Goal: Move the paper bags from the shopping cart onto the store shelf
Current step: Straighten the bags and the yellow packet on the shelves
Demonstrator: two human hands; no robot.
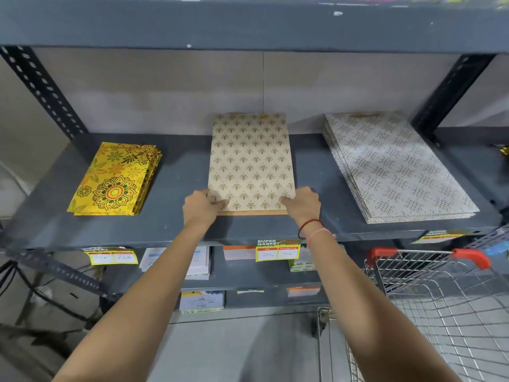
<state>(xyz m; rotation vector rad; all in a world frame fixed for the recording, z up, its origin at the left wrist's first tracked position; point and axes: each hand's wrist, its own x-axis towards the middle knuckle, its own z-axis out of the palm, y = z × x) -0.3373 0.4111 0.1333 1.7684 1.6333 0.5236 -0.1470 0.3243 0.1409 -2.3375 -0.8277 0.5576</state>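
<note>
A beige paper bag (pixel 250 161) with a gold leaf pattern lies flat in the middle of the grey shelf (pixel 181 172), its far end against the back wall. My left hand (pixel 202 206) grips its near left corner. My right hand (pixel 301 204) holds its near right corner, thumb on top. A stack of yellow floral bags (pixel 115 179) lies to the left. A stack of white patterned bags (pixel 396 166) lies to the right. The wire shopping cart (pixel 440 299) with red handle stands at lower right; no bags are visible in it.
Slotted black uprights (pixel 41 89) frame the shelf on both sides, and another shelf board runs overhead. Price tags (pixel 276 252) hang on the shelf's front edge. Lower shelves hold cards and small boxes. Cables run along the floor at left.
</note>
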